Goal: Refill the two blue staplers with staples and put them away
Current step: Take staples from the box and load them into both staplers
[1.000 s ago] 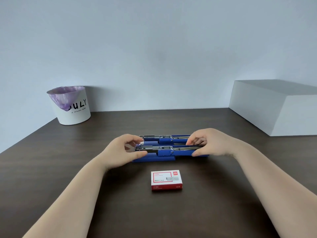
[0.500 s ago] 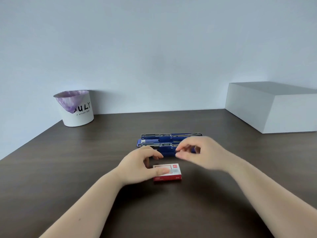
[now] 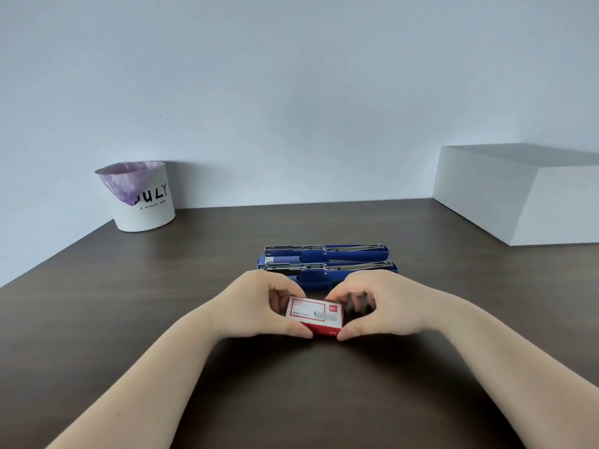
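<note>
Your left hand point(image 3: 259, 306) and right hand point(image 3: 385, 306) both curl around the small red and white staple box point(image 3: 316, 315), thumbs on its near edge, fingers behind it. Just beyond, two blue staplers point(image 3: 327, 262) lie open, side by side, on the dark wooden table point(image 3: 129, 319).

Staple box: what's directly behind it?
Behind the staple box, held by the left hand and right hand, lie two blue staplers, opened flat. The hands cover the near stapler's front edge.
</note>
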The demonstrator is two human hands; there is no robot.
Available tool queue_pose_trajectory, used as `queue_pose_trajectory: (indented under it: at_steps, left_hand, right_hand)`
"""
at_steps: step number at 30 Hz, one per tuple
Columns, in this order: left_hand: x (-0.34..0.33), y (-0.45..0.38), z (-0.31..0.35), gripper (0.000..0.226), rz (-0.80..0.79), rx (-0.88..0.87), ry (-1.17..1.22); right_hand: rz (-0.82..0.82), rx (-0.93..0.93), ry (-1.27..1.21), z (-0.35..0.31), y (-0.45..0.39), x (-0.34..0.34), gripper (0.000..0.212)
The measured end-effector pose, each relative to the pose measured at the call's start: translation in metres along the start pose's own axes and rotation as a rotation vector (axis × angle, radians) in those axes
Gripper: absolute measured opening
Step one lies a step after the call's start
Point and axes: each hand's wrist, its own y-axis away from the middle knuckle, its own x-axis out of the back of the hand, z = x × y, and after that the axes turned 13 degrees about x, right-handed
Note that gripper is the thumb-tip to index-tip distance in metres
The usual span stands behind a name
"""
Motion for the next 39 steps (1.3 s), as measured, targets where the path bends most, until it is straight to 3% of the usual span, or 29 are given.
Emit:
queue_pose_trajectory:
  at_steps: [11,20,25,39]
  left_hand:
    - [0.002,-0.005,-0.005,0.039,0.0,0.055,0.058]
    - [0.013,-0.001,-0.015,0.031,0.05,-0.026,-0.005]
    - [0.014,-0.002,-0.014,0.036,0.169,-0.147,-0.004]
    - [0.014,0.0,-0.017,0.036,0.018,-0.008,-0.058]
  right_hand:
    - [0.029,0.012,-0.048,-0.003,0.0,0.002,0.037]
    - [0.06,-0.04,-0.073,0.0,0.005,0.004,0.032]
    - [0.139,-0.017,-0.076,0.003,0.005,0.003,0.037]
    - [0.049,-0.095,-0.088,0.008,0.008,0.01,0.032]
